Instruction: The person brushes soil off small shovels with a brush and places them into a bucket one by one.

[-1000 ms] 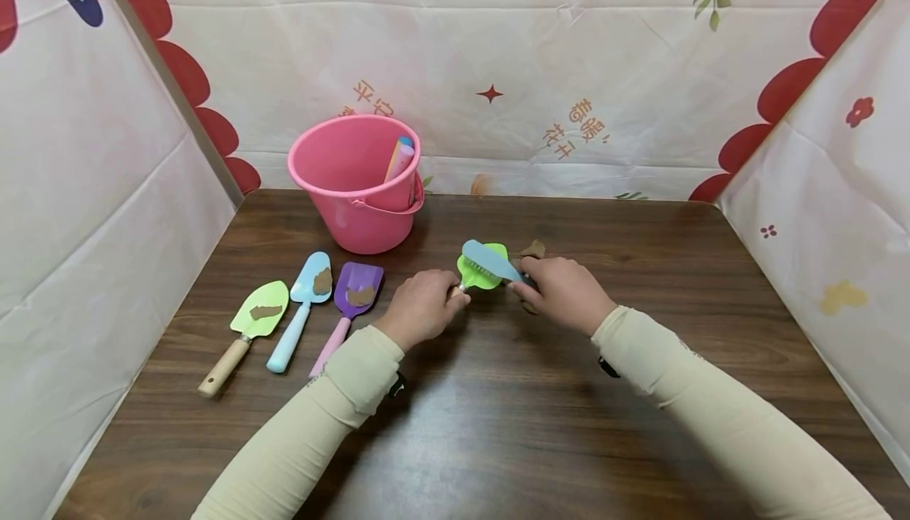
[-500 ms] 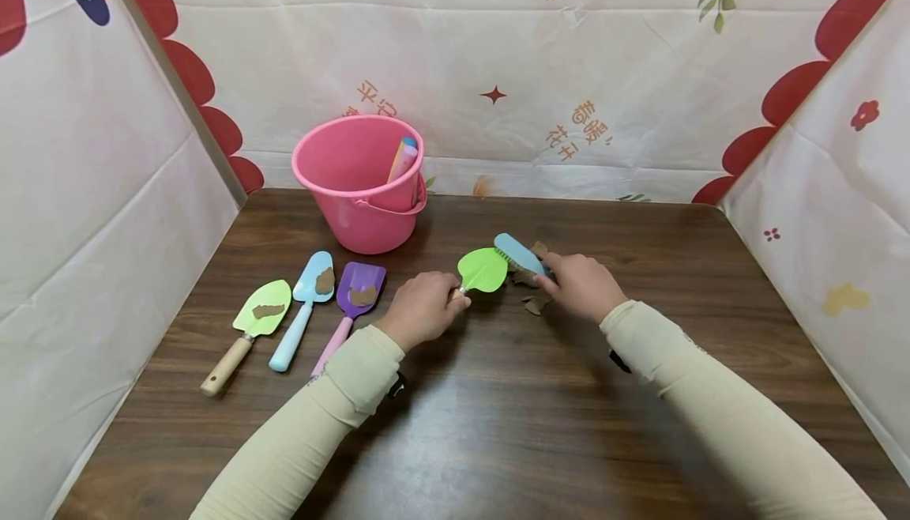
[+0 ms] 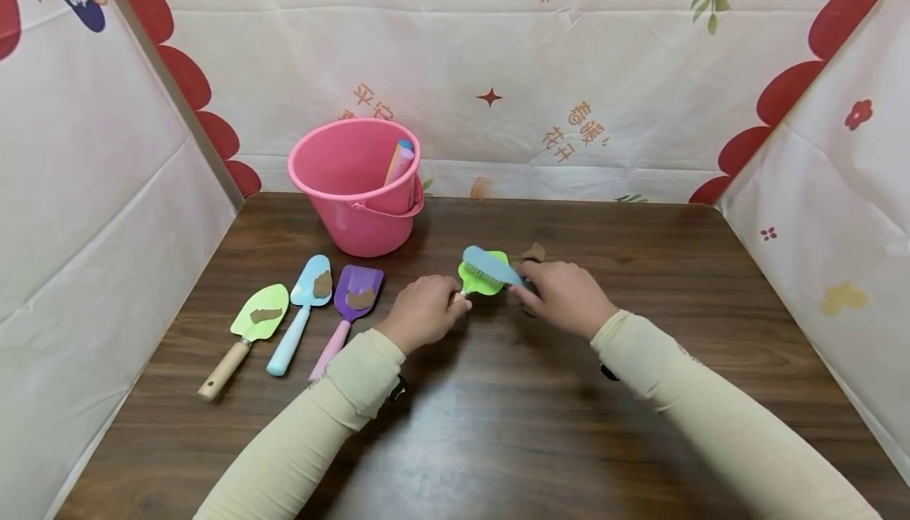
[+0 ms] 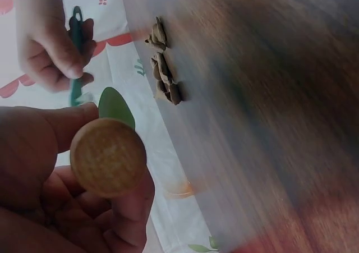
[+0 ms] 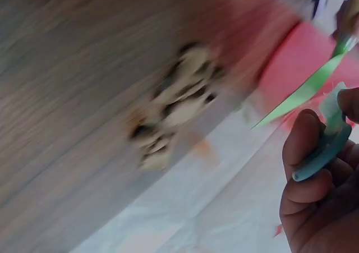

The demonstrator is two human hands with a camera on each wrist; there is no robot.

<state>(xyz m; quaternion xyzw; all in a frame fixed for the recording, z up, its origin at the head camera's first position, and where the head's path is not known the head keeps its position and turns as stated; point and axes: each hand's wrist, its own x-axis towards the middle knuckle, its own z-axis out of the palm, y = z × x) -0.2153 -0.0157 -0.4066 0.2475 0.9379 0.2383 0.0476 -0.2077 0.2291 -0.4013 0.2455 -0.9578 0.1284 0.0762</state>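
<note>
Left hand [image 3: 423,311] grips a green trowel [image 3: 485,286], right hand [image 3: 566,295] a blue brush [image 3: 490,264]; best stroke lightly, tipward, toward two o'clock.

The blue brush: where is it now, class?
In the head view, just right of centre, the blue brush is in the right hand, overlapping the green trowel held in the left hand.

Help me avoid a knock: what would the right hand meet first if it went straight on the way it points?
The right hand would probably first meet the held green trowel, partly covered by the blue brush in the head view. Height is unclear; passing above, it could reach the pink bucket.
</note>
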